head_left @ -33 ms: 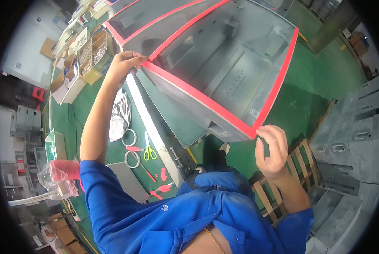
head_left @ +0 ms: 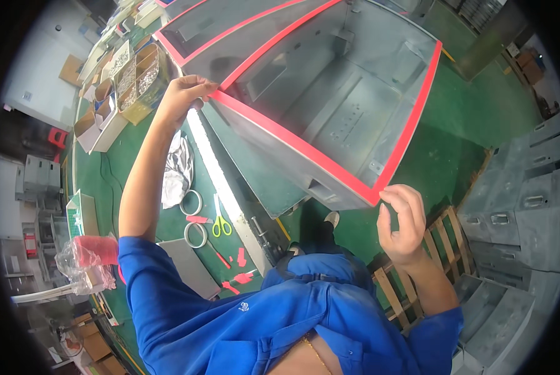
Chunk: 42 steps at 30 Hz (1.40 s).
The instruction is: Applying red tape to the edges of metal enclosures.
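Observation:
A large grey metal box [head_left: 273, 140] with an open top stands at an angle in front of me. Red tape [head_left: 305, 153] runs along its rim. At the rim's left near corner, my left hand [head_left: 189, 94] is closed, thumb and fingers pinching the red tape against the edge. My right hand [head_left: 403, 224] is by the right near corner, its fingers bent and the thumb apart. Its fingertips come up to the taped corner; whether they press on it I cannot tell. I see nothing held in that hand.
On the green work table lie green-handled scissors [head_left: 220, 220], tape rolls [head_left: 195, 235], red tape scraps [head_left: 241, 257] and a white cloth [head_left: 178, 170]. Boxes of small parts [head_left: 141, 81] stand at the far left. To the right are a wooden pallet [head_left: 445, 240] and grey metal boxes [head_left: 511, 212].

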Each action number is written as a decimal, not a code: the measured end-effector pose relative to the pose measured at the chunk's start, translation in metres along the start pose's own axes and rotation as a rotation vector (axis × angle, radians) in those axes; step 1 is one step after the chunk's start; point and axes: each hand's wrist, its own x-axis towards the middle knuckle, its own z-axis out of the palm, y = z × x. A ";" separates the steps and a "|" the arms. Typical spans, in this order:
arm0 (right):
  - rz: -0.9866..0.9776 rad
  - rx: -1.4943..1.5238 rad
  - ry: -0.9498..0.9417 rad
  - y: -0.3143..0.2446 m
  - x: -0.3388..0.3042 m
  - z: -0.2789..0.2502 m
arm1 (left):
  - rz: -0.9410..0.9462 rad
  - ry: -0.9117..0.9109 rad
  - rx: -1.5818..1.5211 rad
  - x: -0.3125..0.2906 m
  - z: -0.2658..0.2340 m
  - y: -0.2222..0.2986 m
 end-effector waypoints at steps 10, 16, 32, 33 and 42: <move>-0.002 0.001 0.001 0.003 0.000 0.001 | -0.010 -0.034 0.006 0.001 -0.002 -0.006; -0.011 -0.014 -0.022 0.002 -0.001 0.001 | 0.042 -0.013 0.023 -0.001 -0.004 -0.009; -0.238 -0.255 -0.082 0.000 -0.008 0.006 | -0.008 -0.059 0.157 0.000 -0.008 0.001; -0.246 -0.263 -0.083 0.000 -0.009 0.007 | -0.018 -0.060 0.153 -0.001 -0.007 0.006; -0.218 -0.235 -0.094 -0.004 -0.011 0.010 | -0.015 -0.074 0.170 0.010 -0.009 -0.004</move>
